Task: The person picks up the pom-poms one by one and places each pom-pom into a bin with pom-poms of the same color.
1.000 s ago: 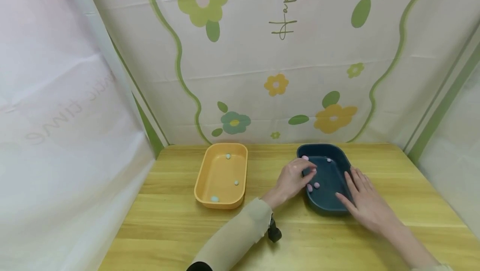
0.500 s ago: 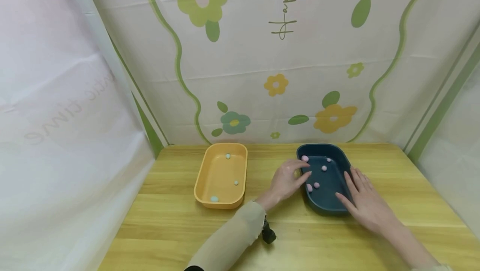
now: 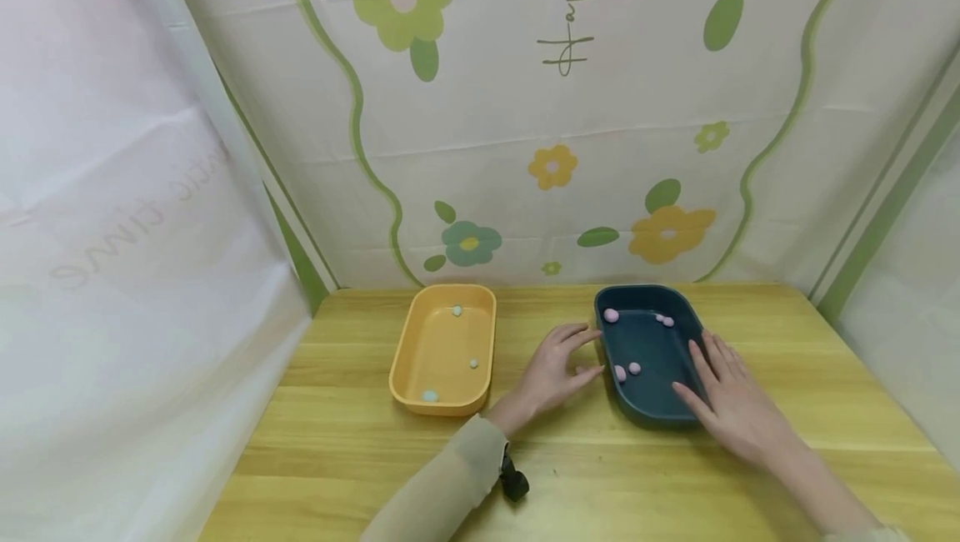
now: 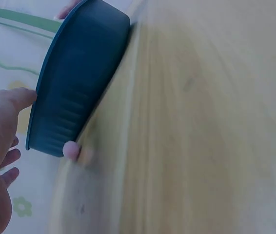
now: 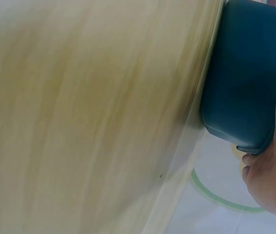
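My left hand point(image 3: 553, 368) is at the left side of a dark blue tray point(image 3: 660, 413), fingers loosely bent and spread, with nothing between thumb and fingertips. In the left wrist view the thumb tip overlaps the tray's rim. That view also shows a pink ball point(image 4: 71, 150) on the table beside the tray's outer wall; the head view hides it behind my hand. Inside the tray lie several pinkish balls of different sizes, among them a larger one point(image 3: 611, 316) at the far left. My right hand point(image 3: 738, 409) rests with extended fingers over the tray's right rim.
To the left stands a yellow tray point(image 3: 401, 398) holding a few pale green balls, one point(image 3: 430, 396) near its front. Both trays are on a wood-grain table point(image 3: 637, 484). A flower-printed cloth point(image 3: 480, 133) rises behind them, with pale cloth at both sides.
My left hand has let go of a pink ball inside the dark blue tray and drawn back left to its rim. The ball has rolled to the back right. My right hand stays put.
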Action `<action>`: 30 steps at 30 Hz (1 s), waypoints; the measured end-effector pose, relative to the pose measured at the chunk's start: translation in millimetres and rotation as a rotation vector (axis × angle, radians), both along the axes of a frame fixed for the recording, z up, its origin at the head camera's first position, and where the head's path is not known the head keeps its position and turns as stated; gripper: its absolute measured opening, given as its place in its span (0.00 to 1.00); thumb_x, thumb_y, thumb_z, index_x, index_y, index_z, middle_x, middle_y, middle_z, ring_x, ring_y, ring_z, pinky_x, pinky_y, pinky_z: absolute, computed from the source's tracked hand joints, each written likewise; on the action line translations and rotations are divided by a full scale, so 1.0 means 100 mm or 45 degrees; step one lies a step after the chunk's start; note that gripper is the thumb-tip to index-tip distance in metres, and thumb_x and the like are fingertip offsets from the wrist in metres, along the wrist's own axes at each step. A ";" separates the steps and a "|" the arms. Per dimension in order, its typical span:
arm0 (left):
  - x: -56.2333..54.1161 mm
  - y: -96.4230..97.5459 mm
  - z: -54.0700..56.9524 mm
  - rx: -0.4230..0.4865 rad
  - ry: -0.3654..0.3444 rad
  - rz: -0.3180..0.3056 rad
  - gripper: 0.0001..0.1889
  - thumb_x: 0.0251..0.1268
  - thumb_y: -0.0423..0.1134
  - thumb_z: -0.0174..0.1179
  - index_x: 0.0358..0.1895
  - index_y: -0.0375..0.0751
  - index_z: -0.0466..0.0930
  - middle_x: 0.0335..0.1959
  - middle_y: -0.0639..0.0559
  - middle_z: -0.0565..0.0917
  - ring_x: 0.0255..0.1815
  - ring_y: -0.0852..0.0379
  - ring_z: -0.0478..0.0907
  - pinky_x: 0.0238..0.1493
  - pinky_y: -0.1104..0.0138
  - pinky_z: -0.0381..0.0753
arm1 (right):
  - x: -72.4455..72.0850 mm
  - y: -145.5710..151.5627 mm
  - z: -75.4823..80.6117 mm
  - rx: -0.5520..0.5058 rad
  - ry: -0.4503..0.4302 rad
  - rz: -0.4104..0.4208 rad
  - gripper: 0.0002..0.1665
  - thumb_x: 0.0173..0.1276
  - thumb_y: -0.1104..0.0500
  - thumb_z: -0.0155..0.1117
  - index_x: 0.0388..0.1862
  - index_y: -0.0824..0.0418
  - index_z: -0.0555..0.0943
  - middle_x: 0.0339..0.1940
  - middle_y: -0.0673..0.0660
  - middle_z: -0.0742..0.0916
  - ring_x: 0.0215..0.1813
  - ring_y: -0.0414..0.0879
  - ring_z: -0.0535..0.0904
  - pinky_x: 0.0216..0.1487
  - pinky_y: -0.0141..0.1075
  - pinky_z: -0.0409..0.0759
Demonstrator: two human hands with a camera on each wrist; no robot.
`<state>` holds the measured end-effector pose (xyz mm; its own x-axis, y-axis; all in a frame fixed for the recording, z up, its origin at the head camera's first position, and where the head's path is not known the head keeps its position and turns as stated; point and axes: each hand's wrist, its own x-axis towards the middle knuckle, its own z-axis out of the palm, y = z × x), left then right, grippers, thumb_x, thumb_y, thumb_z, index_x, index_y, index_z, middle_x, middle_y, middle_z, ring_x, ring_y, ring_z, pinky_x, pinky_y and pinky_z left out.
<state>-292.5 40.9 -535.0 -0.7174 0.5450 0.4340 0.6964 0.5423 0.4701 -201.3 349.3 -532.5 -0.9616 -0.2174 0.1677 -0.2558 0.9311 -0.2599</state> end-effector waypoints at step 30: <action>0.06 -0.06 -0.24 -0.099 -0.133 0.143 0.06 0.75 0.41 0.73 0.48 0.48 0.96 0.51 0.55 0.95 0.57 0.58 0.89 0.62 0.69 0.88 | 0.00 0.00 0.02 -0.002 -0.022 -0.006 0.52 0.89 0.37 0.51 0.89 0.75 0.51 0.90 0.80 0.51 0.93 0.74 0.42 0.86 0.33 0.12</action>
